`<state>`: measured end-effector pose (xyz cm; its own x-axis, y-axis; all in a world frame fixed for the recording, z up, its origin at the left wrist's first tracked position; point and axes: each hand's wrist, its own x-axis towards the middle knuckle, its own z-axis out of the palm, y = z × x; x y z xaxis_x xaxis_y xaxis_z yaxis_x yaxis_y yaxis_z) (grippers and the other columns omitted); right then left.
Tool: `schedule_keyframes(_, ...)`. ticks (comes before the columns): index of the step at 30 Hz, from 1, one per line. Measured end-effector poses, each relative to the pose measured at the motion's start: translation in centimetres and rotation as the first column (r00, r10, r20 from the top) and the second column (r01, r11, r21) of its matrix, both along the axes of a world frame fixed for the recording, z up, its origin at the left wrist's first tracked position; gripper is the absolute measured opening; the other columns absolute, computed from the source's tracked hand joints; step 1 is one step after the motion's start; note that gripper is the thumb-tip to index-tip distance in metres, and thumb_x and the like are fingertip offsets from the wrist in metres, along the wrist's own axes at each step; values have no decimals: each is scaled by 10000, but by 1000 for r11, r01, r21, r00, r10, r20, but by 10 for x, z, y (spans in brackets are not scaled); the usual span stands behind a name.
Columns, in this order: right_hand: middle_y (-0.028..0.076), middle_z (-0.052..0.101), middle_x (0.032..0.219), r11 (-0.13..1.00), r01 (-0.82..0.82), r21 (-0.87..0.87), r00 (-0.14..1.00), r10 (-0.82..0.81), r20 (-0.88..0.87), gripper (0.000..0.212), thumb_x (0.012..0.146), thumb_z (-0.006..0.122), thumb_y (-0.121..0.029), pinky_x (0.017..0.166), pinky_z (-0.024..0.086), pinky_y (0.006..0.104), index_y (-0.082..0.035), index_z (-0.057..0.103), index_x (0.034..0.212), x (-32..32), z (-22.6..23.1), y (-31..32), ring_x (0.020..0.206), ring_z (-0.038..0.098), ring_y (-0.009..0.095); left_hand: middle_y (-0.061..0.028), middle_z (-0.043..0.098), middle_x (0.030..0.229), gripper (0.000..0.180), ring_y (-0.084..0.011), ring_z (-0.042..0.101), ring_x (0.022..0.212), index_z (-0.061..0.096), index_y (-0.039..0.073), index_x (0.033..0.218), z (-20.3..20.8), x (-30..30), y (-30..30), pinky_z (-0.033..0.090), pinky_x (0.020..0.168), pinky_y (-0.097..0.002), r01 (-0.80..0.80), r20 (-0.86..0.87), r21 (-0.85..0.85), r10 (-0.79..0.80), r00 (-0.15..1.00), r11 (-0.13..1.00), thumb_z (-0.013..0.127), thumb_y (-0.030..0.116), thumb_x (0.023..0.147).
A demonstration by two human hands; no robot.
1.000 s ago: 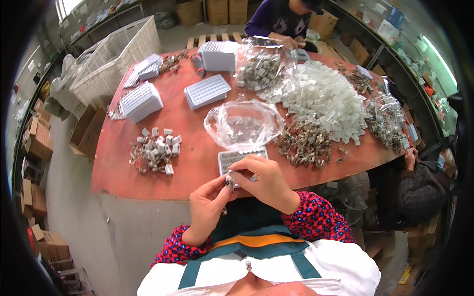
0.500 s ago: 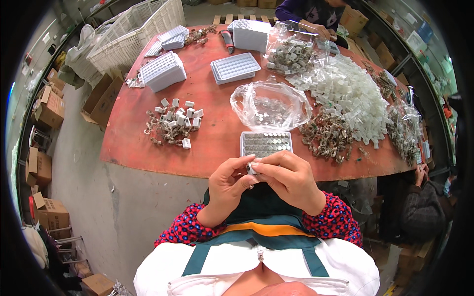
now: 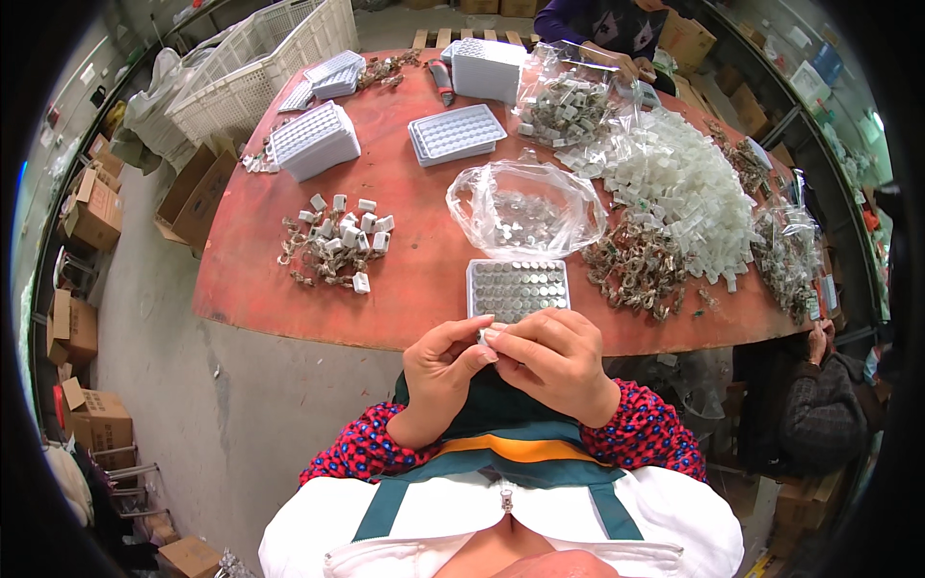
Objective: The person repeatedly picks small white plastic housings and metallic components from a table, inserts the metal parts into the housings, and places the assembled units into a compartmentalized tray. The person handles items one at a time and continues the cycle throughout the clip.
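Observation:
Close in front of me, at the table's near edge, my left hand (image 3: 438, 383) and my right hand (image 3: 567, 374) meet fingertip to fingertip. Both pinch a small white plastic piece (image 3: 484, 335), mostly covered by the fingers. Just beyond them a white tray (image 3: 471, 289) holds rows of round silver button cells (image 3: 520, 277). Past the tray lies an open clear plastic bag (image 3: 462, 207) with loose silver discs inside. Left of it is a small heap of white plastic cases with brownish wires attached (image 3: 337, 236).
A large pile of translucent white pieces (image 3: 684, 188) and a heap of brownish wired parts (image 3: 636, 270) cover the table's right side. Stacked white trays (image 3: 313, 140) and a red-black tool (image 3: 441, 82) lie farther back. Other people sit at the far side (image 3: 607, 29) and the right (image 3: 824, 405).
Both hands have shifted slightly left and nearer to me, still holding the small white piece; more of the button-cell tray shows.

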<state>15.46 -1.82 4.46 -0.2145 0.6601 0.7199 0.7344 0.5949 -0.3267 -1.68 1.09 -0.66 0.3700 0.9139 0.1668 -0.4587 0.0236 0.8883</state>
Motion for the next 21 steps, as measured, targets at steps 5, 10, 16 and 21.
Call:
schedule_keyframes(5,1,690,885,968,-159,-196,987,150,-58,235,773,805,-150,657,535,350,-131,752,1001,17,1,17,763,674,215,-112,713,1060,357,-147,700,944,599,-50,1286,-5,1,3,584,857,-277,21,38,-130,-16,999,991,695,55,959)
schedule_keyframes(10,127,697,963,835,180,-520,977,-213,-4,157,863,718,-155,816,526,407,-41,743,967,86,-11,106,928,669,316,-140,683,1134,388,-186,718,942,555,-28,1345,-7,-5,11,617,890,-341,117,80,-286,-98,992,951,657,72,985)
schedule_keyframes(16,118,704,973,757,141,-638,988,-148,42,186,846,721,-209,854,524,423,-104,763,994,93,-58,164,968,678,303,-180,645,1256,433,-180,703,980,528,-23,1392,-1,-13,14,596,927,-343,194,167,-401,-136,976,895,652,50,983)
schedule_keyframes(21,112,705,976,794,190,-578,981,-135,136,198,839,735,-246,851,525,430,-138,766,1002,85,-62,178,967,679,313,-194,615,1314,433,-178,701,994,509,-23,1411,2,-17,17,584,955,-354,232,156,-417,-182,971,879,623,69,1004)
